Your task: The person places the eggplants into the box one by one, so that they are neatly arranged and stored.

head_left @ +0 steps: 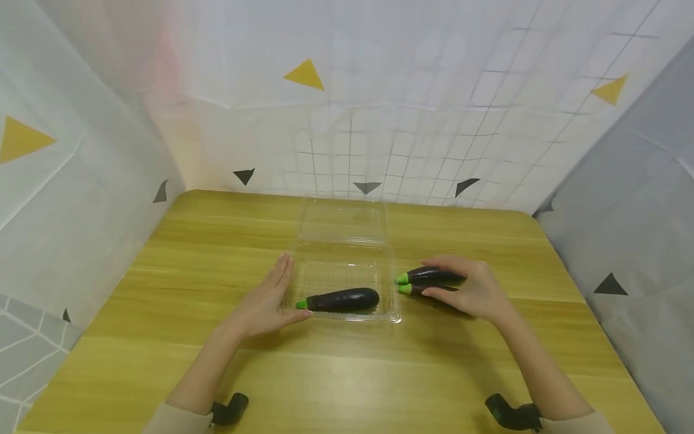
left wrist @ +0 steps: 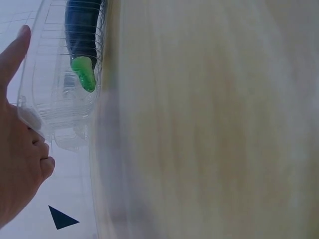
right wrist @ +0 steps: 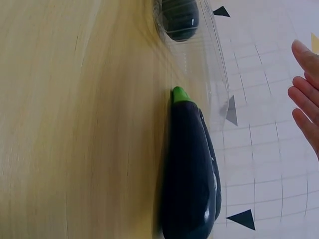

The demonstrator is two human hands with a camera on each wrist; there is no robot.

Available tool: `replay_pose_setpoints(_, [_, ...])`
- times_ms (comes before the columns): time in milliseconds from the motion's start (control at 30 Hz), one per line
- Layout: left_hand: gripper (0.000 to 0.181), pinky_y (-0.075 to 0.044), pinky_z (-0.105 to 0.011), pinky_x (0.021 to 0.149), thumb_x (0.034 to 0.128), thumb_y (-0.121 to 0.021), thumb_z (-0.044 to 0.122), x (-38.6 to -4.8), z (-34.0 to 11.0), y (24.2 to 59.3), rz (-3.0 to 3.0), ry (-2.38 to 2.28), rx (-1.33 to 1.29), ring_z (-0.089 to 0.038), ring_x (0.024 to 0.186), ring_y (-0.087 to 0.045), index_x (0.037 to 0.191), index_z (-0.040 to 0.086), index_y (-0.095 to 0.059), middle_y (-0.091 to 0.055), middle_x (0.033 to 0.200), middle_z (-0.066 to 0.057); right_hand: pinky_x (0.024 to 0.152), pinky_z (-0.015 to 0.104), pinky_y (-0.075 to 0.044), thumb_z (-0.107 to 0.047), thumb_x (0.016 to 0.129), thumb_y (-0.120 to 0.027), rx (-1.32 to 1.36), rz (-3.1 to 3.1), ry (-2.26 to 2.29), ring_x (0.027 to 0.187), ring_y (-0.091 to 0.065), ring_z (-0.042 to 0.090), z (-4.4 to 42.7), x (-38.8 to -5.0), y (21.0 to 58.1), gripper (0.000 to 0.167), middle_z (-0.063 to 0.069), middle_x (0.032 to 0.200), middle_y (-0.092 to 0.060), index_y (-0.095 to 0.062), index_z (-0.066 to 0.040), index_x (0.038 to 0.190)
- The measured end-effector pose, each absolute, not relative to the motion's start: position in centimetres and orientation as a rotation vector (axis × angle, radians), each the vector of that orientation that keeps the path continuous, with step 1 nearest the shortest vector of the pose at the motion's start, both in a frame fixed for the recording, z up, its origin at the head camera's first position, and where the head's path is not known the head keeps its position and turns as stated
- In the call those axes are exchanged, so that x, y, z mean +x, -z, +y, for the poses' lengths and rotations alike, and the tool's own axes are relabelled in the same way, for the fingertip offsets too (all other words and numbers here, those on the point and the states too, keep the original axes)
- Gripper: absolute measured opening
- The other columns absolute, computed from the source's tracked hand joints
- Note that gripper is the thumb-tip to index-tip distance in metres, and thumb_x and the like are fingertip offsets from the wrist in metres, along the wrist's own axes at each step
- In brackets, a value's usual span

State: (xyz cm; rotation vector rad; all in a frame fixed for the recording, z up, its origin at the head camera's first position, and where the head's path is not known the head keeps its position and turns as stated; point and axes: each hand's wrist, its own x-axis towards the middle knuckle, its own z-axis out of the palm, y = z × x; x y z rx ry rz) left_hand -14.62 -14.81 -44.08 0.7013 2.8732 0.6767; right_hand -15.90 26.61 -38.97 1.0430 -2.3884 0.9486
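A clear plastic clamshell box [head_left: 393, 283] lies with its lid [head_left: 341, 220] folded back behind it. Along its front side rests one dark eggplant [head_left: 347, 299], green stem end to the left. My left hand [head_left: 265, 304] touches the box's left front corner, its fingers straight along the left wall and the thumb at the front edge. Right of the box, two more eggplants lie side by side, a far one [head_left: 431, 275] and a near one [head_left: 416, 290]. Over them is my right hand [head_left: 477, 289]; the right wrist view shows its fingers [right wrist: 304, 94] loosely bent and apart from both.
The wooden table [head_left: 347, 374] reaches back to a white sheet wall [head_left: 379, 138] with grid lines and triangles. Grey-white sheets [head_left: 640, 241] close in both sides. Dark wrist mounts [head_left: 512, 413] sit at both sleeves.
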Motion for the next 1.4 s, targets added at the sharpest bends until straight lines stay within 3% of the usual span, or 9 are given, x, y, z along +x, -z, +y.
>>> replay_pose_setpoints(233, [0.118,-0.015,-0.045,0.115,0.0799,-0.047,0.079,-14.5,-14.8,44.1,2.876,-0.67,0.704,-0.025,0.146,0.004,0.153,0.001,0.004,0.01,0.16,-0.015,0.084,0.011,-0.047,-0.006,0.058,-0.091,0.991,-2.393,-0.923,0.1,-0.063,0.0,27.4,-15.6,38.7,0.058,-0.006,0.107,-0.071,-0.072,-0.014,0.112])
replay_pose_setpoints(600, [0.117,-0.018,-0.047,0.114,0.0803,-0.049,0.077,-14.4,-14.8,43.9,2.866,-0.686,0.701,-0.029,0.146,0.001,0.153,0.002,0.004,0.011,0.16,-0.013,0.087,0.01,-0.045,-0.008,0.058,-0.092,0.905,-2.432,-0.883,0.096,-0.067,0.015,28.8,-15.0,39.1,0.056,-0.006,0.106,-0.071,-0.072,-0.014,0.111])
replay_pose_setpoints(867, [0.118,-0.018,-0.048,0.114,0.0802,-0.05,0.077,-14.3,-14.7,43.9,2.868,-0.696,0.697,-0.03,0.146,0.0,0.153,0.002,0.004,0.011,0.16,-0.013,0.089,0.01,-0.044,-0.007,0.059,-0.092,0.876,-2.433,-0.921,0.104,-0.061,-0.002,29.5,-14.6,39.3,0.057,0.001,0.106,-0.072,-0.072,-0.014,0.112])
replay_pose_setpoints(1400, [0.118,-0.019,-0.05,0.113,0.0796,-0.051,0.077,-14.3,-14.8,44.1,2.864,-0.731,0.684,-0.032,0.145,-0.001,0.153,0.003,0.004,0.012,0.16,-0.012,0.09,0.007,-0.04,-0.013,0.062,-0.091,0.703,-2.527,-0.9,0.102,-0.061,-0.001,31.3,-14.0,40.2,0.051,0.001,0.104,-0.072,-0.073,-0.017,0.109])
